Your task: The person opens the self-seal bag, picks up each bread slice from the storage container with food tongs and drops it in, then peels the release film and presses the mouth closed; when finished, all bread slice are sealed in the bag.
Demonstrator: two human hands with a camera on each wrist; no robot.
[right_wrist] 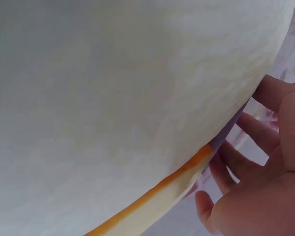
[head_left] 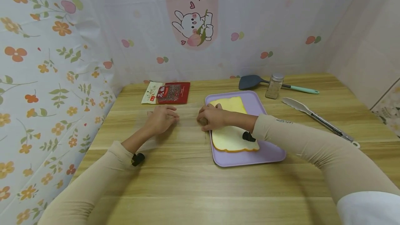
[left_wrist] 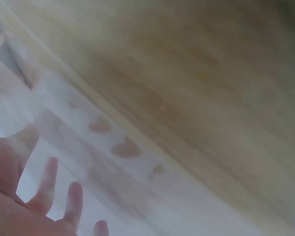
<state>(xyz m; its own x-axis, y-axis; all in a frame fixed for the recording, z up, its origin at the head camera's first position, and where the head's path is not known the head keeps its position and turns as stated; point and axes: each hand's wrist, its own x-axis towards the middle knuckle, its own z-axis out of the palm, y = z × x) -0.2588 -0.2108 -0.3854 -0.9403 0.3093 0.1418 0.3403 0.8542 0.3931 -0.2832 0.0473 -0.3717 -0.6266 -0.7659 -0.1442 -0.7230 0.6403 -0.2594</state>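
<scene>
My right hand (head_left: 214, 116) is at the left edge of the lavender tray (head_left: 272, 152), its fingers curled round a small brown roundish thing (head_left: 202, 121) whose kind is mostly hidden. White bread slices (head_left: 232, 138) with orange crust edges lie on the tray under that wrist. In the right wrist view, bread (right_wrist: 113, 98) fills most of the picture and my fingers (right_wrist: 260, 130) reach past its edge. My left hand (head_left: 160, 119) is low over a clear, see-through sheet (head_left: 189, 133) on the table. Loose, spread fingers (left_wrist: 46, 184) show in the left wrist view, with nothing held.
A red and white spice packet (head_left: 170, 93) lies behind the left hand. Past the tray are a dark spatula (head_left: 251, 81) with a mint handle, a glass shaker jar (head_left: 274, 86) and metal tongs (head_left: 318, 119). Printed curtains (head_left: 137, 23) border the wooden table (head_left: 162, 190).
</scene>
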